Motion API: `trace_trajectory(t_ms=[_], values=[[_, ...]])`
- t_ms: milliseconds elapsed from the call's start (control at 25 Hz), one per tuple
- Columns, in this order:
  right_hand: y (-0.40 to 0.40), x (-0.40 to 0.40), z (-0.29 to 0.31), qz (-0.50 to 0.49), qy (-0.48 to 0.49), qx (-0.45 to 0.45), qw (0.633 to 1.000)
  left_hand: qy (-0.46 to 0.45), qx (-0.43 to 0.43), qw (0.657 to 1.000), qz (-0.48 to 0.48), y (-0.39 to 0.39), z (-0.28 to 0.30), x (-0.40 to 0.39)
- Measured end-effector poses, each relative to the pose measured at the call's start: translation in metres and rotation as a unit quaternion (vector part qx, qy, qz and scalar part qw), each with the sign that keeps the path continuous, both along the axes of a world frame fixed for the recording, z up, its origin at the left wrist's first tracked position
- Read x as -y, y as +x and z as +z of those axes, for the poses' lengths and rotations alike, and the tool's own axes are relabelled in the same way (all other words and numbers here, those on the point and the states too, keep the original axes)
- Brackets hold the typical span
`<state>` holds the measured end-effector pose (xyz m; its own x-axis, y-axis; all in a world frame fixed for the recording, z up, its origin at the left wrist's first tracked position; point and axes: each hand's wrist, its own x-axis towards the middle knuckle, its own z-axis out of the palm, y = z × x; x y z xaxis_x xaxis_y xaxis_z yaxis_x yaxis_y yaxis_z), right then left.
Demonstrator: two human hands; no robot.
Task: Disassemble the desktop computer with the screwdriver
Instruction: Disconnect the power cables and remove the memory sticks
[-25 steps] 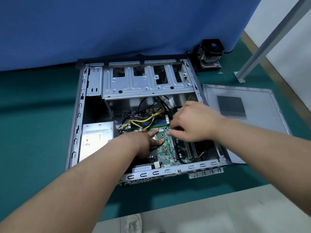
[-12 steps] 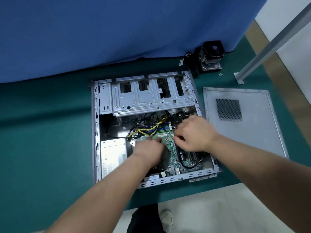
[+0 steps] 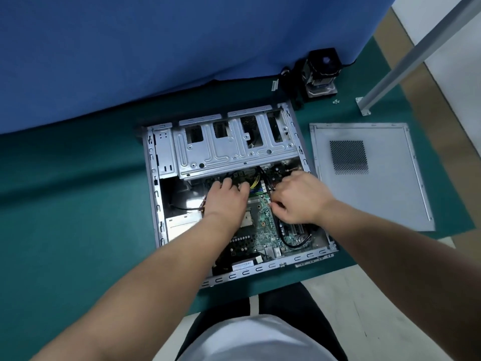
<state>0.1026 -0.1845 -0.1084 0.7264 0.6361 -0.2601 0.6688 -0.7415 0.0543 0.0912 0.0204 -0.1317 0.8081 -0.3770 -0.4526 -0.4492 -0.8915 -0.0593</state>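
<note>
deep in the opened computer case (image 3: pixel 153 194) on the green mat: left hand (image 3: pixel 226 198) fingers flat by the yellow wires, right hand (image 3: pixel 296 199) pinching a black cable. unplugging stage; next, steady pull. no screwdriver visible.

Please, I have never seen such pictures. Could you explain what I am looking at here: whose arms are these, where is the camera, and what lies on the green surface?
The camera sits on a person's head and looks down, so both arms are theirs. On the green mat lies an open computer case, its green circuit board exposed. The left hand reaches among the cables near the yellow wires. The right hand curls its fingers at a black cable; its exact grip is hard to see. The removed side panel lies to the right, a cooler fan behind. No screwdriver is visible.
</note>
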Motion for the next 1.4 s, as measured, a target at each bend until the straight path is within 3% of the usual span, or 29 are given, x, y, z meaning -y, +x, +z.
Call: trace_trajectory(t_ms=[360,640,880,1040,1200,1280,1400], values=[[0.000,-0.001,0.004,-0.003,-0.006,-0.007,1.000,0.021,-0.001,0.998,-0.051,-0.010,0.020,-0.018],[0.000,-0.002,0.007,-0.011,-0.008,0.000,1.000,-0.108,-0.003,0.989,0.103,-0.009,0.051,-0.073],[0.000,-0.001,0.004,-0.014,-0.005,0.019,1.000,-0.246,0.097,0.940,0.214,-0.019,0.064,-0.100],[-0.001,0.000,0.002,-0.008,0.004,0.027,1.000,-0.279,0.073,0.899,0.330,-0.011,0.066,-0.121],[-0.003,-0.001,0.009,-0.022,0.002,-0.010,1.000,-0.332,0.077,0.871,0.354,-0.013,0.061,-0.124],[-0.005,-0.010,0.016,-0.076,0.062,-0.060,0.993,-0.359,0.088,0.858,0.356,-0.014,0.058,-0.124],[0.003,-0.058,0.035,-0.176,0.232,-0.162,0.943,-0.397,0.087,0.841,0.356,-0.015,0.052,-0.128]])
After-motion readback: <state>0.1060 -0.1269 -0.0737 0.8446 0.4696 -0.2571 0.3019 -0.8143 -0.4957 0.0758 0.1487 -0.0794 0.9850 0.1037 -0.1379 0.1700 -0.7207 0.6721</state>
